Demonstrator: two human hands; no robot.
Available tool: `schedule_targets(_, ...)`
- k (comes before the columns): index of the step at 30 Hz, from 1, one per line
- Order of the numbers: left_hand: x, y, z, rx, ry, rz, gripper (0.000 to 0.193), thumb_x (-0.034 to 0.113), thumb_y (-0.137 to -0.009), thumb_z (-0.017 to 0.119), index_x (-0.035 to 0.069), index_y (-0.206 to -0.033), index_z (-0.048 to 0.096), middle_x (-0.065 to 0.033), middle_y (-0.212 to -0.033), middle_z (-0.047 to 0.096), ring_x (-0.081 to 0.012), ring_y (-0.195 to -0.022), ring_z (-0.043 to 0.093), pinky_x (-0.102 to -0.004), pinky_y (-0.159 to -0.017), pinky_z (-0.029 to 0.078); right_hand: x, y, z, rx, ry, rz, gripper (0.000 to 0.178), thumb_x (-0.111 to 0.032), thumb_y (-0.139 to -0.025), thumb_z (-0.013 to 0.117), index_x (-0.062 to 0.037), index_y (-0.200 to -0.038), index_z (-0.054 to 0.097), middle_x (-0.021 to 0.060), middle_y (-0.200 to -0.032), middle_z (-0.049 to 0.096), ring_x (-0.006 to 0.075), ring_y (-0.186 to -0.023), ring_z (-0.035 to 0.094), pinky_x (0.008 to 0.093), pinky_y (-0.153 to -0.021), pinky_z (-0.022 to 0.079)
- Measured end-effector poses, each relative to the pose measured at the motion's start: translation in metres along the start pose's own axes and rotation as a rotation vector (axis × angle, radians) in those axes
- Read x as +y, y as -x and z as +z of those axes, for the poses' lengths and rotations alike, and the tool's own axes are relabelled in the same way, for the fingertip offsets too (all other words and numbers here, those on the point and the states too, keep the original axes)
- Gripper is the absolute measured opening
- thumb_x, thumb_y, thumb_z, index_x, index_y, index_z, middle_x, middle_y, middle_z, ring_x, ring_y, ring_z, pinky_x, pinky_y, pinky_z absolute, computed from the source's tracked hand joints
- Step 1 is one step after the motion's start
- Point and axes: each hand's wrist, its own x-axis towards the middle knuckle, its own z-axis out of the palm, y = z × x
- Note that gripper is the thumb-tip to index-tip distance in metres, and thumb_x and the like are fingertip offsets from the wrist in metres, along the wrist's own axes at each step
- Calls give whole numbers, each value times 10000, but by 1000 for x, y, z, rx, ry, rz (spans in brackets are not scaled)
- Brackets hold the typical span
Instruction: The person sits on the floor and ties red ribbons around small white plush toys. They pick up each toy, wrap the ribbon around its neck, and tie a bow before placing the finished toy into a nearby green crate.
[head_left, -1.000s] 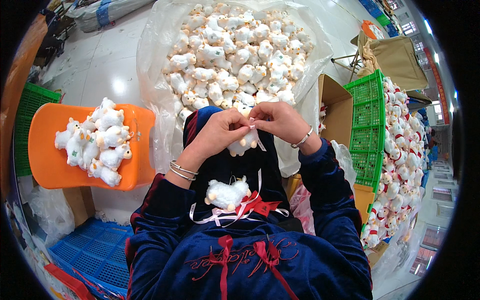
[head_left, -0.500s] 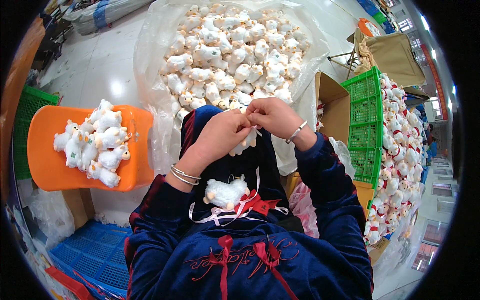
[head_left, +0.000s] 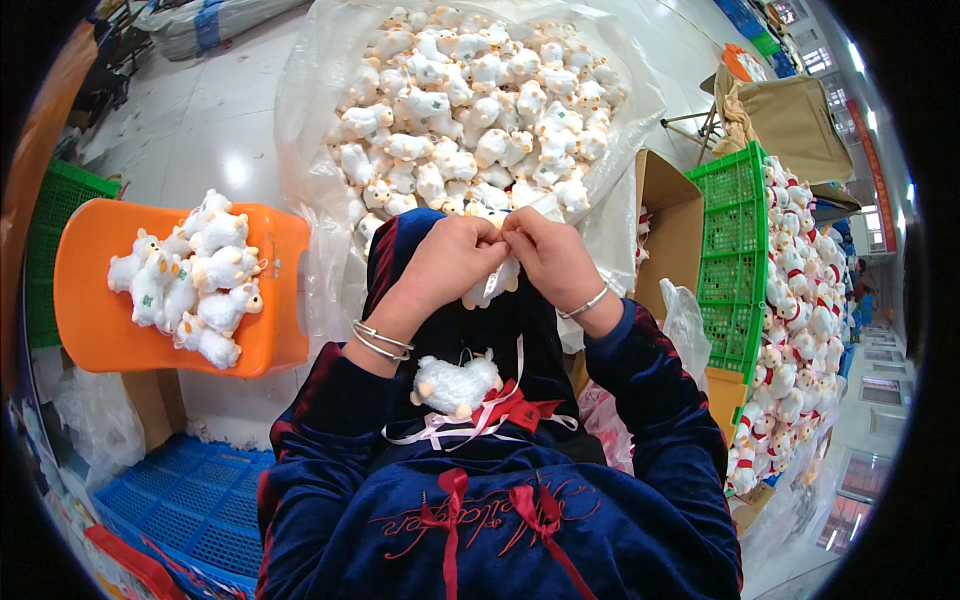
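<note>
Watching remotely, I see the left hand and right hand meet, fingertips closed on a pale ribbon at a white toy over the lap, while a second toy lies nearer the jacket beside loose ribbons.

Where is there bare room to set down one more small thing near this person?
The orange stool is bare along its left side, beside the plush toys. The pale floor is free beyond the stool, left of the plastic sheet. Crowded: the sheet's middle, under the toy pile, and the lap, with a white toy and ribbons.
</note>
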Motion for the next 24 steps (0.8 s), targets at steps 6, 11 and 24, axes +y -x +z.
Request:
schedule_targets(6, -17, -6, -7, -125, 243, 5, 231, 171, -914, 662, -48, -953, 722, -25, -768, 681, -67, -694, 577, -247, -628, 479, 34, 1, 2, -117, -556, 77, 141, -105, -957, 669, 13, -1030, 686, 15, -879, 692, 69, -805, 622, 241, -715, 518)
schedule_targets(11, -19, -5, -6, -117, 279, 51, 228, 159, -921, 625, -50, -913, 716, -12, -712, 646, -59, -647, 537, -251, -573, 450, 31, -1, -8, -189, -551, 83, 144, -91, -955, 667, 19, -1034, 719, 24, -899, 714, 70, -808, 631, 234, -731, 522)
schedule_targets(24, -14, -3, -8, -176, 167, 13, 231, 162, -945, 638, -50, -1005, 708, -55, -852, 695, -92, -769, 613, -252, -707, 505, 23, -16, -22, -332, -489, 229, 113, -69, -881, 727, 16, -955, 734, 44, -820, 717, 92, -744, 644, 247, -688, 529)
